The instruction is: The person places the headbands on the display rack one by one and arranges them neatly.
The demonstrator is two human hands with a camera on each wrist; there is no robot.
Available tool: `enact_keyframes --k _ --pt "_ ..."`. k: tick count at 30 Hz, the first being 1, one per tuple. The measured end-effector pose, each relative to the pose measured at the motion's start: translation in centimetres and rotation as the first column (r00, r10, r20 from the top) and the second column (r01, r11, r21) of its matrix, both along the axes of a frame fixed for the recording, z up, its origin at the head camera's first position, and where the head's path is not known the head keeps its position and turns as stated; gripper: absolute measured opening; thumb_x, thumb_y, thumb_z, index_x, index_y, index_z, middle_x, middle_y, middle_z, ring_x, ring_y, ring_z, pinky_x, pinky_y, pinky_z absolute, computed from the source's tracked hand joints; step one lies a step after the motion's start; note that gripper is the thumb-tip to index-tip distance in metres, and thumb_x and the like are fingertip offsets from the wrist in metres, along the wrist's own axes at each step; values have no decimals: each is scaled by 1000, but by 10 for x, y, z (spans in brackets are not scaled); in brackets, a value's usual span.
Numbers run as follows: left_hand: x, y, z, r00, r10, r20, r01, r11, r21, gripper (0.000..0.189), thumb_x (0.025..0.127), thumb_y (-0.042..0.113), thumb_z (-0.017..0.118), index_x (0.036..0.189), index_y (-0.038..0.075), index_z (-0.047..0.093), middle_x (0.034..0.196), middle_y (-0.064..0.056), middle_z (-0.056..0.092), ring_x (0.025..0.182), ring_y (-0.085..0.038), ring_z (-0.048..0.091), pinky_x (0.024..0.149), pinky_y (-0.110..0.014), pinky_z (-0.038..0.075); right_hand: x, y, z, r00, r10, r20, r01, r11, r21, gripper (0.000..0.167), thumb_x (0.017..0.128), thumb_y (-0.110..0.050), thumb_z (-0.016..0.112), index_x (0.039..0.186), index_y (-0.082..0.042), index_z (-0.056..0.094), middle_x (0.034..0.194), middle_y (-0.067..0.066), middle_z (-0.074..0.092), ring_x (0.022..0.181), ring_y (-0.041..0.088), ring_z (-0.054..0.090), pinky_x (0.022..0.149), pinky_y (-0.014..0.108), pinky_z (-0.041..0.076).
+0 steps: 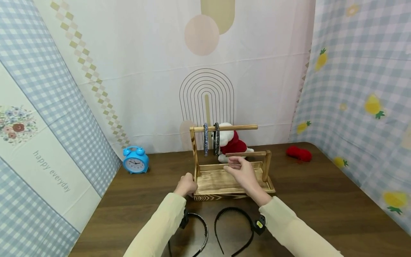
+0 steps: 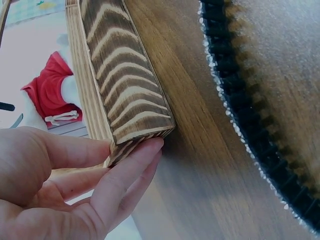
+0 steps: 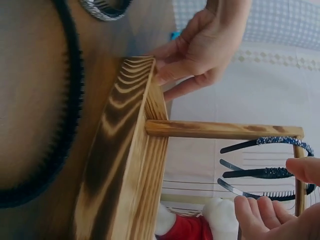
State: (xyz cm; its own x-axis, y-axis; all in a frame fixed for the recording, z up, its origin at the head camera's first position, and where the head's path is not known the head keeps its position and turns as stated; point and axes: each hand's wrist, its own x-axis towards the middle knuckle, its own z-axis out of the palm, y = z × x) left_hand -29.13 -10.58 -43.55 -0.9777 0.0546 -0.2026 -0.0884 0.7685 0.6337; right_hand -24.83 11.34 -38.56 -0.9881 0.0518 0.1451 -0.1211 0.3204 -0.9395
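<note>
A wooden rack (image 1: 212, 182) has a shallow tray, a tall bar and a shorter bar at its right. My left hand (image 1: 187, 184) grips the tray's front left corner; the left wrist view shows thumb and fingers pinching its end (image 2: 132, 117). My right hand (image 1: 244, 175) hovers over the tray, fingers loosely bent and apart from the thumb, with nothing seen between them. From the tall bar hang a blue sparkly headband (image 1: 206, 141) and a black headband (image 1: 217, 139). On the table in front lie a silver-edged black headband (image 1: 206, 232) and a plain black headband (image 1: 248, 218).
Behind the rack sits a white plush toy in a red top (image 1: 233, 144). A blue alarm clock (image 1: 135, 160) stands at the left, and a red bundle (image 1: 298, 153) lies at the back right of the brown table (image 1: 321, 207). Patterned cloths surround the table.
</note>
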Motion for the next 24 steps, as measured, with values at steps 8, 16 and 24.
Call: enact_keyframes --k 8,16,24 --pt "0 1 -1 1000 -5 -18 5 1000 -7 40 80 -11 46 62 17 23 53 2 20 41 -15 39 40 -27 28 19 5 -7 999 26 -20 -23 990 142 45 89 -20 72 127 -1 58 121 18 64 113 33 62 96 46 50" --pt "-2 2 -1 1000 1 -16 -1 1000 -23 39 81 -10 47 62 16 25 52 -1 30 46 -23 58 39 -27 34 35 14 -10 999 34 42 -43 967 250 43 89 -20 72 124 0 60 119 17 65 109 32 64 90 44 53" --pt "-2 1 0 1000 4 -8 -4 1000 1 39 80 -12 46 63 16 25 52 2 22 53 -32 67 38 -26 38 49 29 -27 993 48 107 -82 937 341 35 87 -23 74 113 -1 66 106 12 70 95 23 68 80 39 56"
